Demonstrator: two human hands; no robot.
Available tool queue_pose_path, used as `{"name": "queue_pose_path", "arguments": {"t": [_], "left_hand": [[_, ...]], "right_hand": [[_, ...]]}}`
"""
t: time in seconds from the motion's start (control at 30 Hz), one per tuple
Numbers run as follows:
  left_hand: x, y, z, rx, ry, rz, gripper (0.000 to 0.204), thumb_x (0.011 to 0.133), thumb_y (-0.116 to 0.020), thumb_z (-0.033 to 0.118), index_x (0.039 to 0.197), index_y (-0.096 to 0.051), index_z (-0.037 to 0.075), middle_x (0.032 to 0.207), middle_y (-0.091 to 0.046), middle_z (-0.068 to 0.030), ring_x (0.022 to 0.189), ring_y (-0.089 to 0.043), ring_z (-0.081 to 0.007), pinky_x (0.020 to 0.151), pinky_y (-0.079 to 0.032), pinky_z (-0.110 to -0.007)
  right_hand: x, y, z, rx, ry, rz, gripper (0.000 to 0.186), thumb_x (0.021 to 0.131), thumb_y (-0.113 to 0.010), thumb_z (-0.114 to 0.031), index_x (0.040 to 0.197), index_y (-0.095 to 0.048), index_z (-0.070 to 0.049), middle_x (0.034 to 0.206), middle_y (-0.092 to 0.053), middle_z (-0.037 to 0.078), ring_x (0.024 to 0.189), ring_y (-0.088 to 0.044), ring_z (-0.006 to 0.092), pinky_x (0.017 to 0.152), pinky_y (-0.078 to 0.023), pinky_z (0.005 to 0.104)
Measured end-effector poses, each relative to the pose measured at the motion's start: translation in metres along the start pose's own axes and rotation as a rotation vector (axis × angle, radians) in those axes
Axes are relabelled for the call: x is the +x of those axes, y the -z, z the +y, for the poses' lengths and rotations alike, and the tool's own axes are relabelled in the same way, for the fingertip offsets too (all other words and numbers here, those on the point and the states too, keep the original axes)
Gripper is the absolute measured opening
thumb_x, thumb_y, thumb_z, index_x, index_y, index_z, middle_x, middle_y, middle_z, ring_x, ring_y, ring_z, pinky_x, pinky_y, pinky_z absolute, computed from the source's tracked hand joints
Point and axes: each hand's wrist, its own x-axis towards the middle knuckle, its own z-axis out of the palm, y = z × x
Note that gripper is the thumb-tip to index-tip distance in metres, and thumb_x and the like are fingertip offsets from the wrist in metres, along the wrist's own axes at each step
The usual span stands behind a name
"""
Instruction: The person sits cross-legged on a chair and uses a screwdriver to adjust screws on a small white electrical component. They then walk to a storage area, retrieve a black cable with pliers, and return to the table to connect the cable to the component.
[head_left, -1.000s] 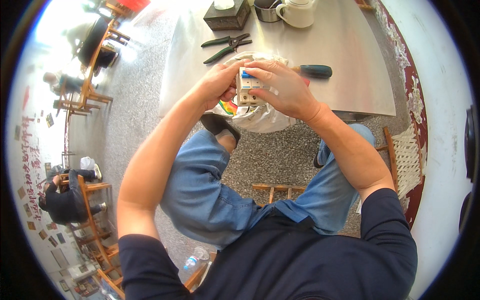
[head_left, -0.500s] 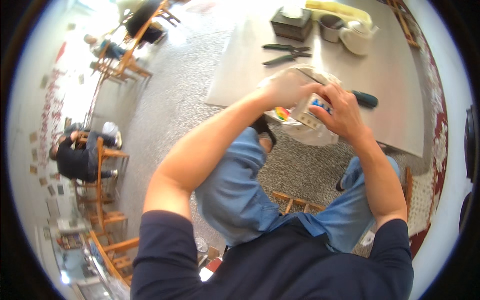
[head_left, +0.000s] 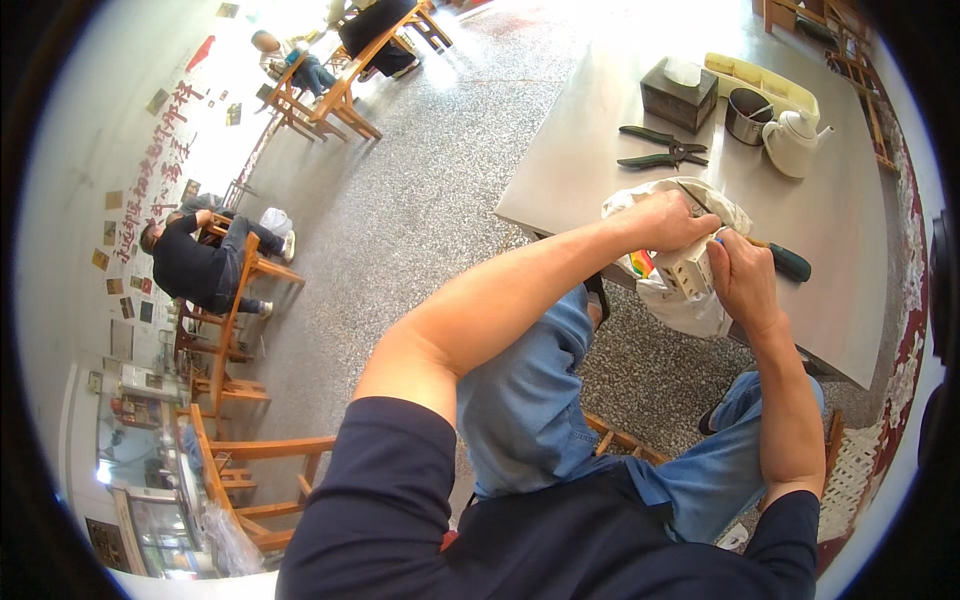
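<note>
My right hand point(head_left: 745, 275) is closed around a white circuit breaker point(head_left: 684, 272), a boxy block with rows of dark openings on its face and a bit of blue near my thumb. Fingers curled, my left hand point(head_left: 668, 220) pinches what looks like a thin dark wire point(head_left: 694, 194) just above the breaker. The wire's far end is hidden by my fingers. Behind and beneath both hands, a white plastic bag point(head_left: 690, 308) with a coloured print hangs over the table edge. Beside my right hand lies a screwdriver point(head_left: 788, 263) with a dark green handle.
On the grey table point(head_left: 570, 150) are green-handled wire strippers point(head_left: 665, 150), a dark tissue box point(head_left: 680, 95), a dark cup point(head_left: 748, 117), a white teapot point(head_left: 792, 145) and a pale yellow divided tray point(head_left: 765, 82). Wooden chairs point(head_left: 235, 320) and a seated person point(head_left: 195, 260) are at left.
The whole view has shifted, so the table and my hands appear farther right and lower. The breaker has turned in my right hand, hiding most of its blue part. Both hands stay close together.
</note>
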Motion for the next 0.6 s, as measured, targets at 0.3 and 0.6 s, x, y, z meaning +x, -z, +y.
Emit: {"name": "queue_pose_path", "arguments": {"t": [0.3,0.6], "left_hand": [[-0.004,0.024,0.015,0.101,-0.205,0.189,0.061,0.093,-0.057,0.057,0.083,-0.074,-0.001,0.085,-0.071,-0.0264,0.086,-0.070,-0.0412,0.080,-0.055,-0.049],[-0.011,0.030,0.005,-0.082,-0.238,0.241,0.043,0.095,-0.069,0.039,0.110,-0.070,-0.002,0.078,-0.069,-0.0100,0.069,-0.061,-0.0127,0.064,-0.050,-0.032]], "right_hand": [[-0.003,-0.007,0.009,0.430,-0.427,0.213,0.040,0.102,-0.059,-0.041,0.095,-0.061,-0.002,0.072,-0.059,0.006,0.062,-0.058,0.0125,0.056,-0.047,0.0312],[0.009,0.005,0.005,1.232,-1.054,-0.280,0.058,0.099,-0.055,-0.060,0.099,-0.061,-0.002,0.070,-0.058,0.003,0.055,-0.059,0.0120,0.040,-0.036,0.0218]]}}
